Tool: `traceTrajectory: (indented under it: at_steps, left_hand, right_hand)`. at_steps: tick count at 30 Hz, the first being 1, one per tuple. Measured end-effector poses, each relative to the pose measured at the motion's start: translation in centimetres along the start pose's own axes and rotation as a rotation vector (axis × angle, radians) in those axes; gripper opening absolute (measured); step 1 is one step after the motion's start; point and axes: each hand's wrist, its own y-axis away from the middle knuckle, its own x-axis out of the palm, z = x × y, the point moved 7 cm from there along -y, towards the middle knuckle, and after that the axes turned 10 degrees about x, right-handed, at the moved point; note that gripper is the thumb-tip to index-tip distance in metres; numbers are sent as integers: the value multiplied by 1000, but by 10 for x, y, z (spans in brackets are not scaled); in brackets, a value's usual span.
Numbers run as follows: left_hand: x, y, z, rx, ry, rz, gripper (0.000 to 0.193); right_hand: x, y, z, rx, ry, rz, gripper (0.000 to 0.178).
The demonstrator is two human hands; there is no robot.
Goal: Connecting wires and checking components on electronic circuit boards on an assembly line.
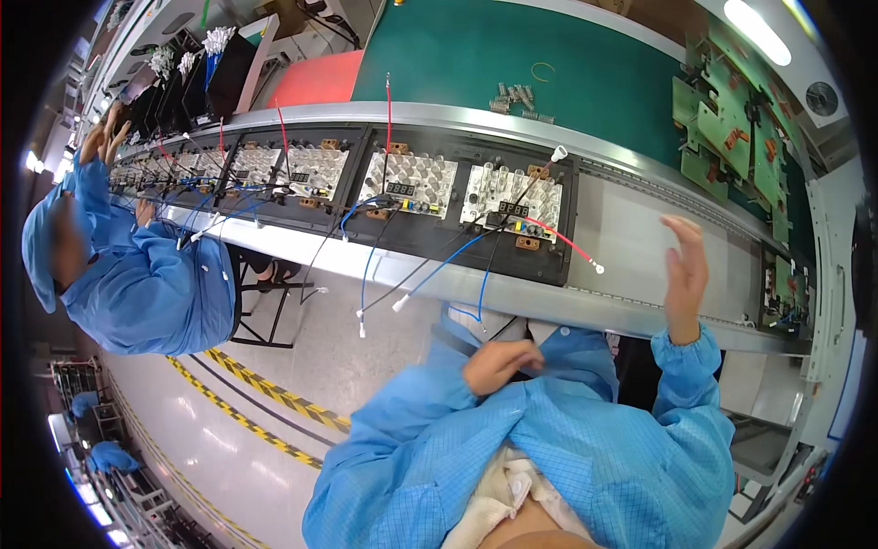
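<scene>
My right hand [686, 274] is raised over the conveyor line, right of the nearest black tray [546, 266]. Its fingers are stretched out and nothing shows in them. Close to my body, in front of the line, my left hand [500, 366] has its fingers curled in; their inner side is hidden, so I cannot tell whether they hold anything. The tray carries two circuit boards with small displays. The right-hand circuit board [487, 194] has a red wire [569, 242] reaching toward my right hand. A blue wire [439, 267] and black leads hang over the tray's front edge.
More trays with boards run left along the conveyor rail [631, 316]. A co-worker [151, 274] in blue sits there on a stool. Behind the line, small metal springs [519, 95] lie on a green mat [604, 64]. Green boards [732, 128] stand stacked at the right.
</scene>
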Motion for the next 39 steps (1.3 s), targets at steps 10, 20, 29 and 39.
traceTrajectory:
  at_steps: [10,20,29,39]
  left_hand:
    - [-114,114,-161,476,22,-199,26]
    - [-180,37,-193,-57,-1289,-462,27]
    - [-126,13,-140,-243,-1073,-291,16]
    - [-153,49,-121,-347,-540,-462,15]
  right_hand:
    - [133,-41,1,-40,174,547,34]
    - [181,-31,48,-549,328,428,14]
    - [247,-40,75,-524,669,568,18]
    - [245,-33,71,-430,535,744,10]
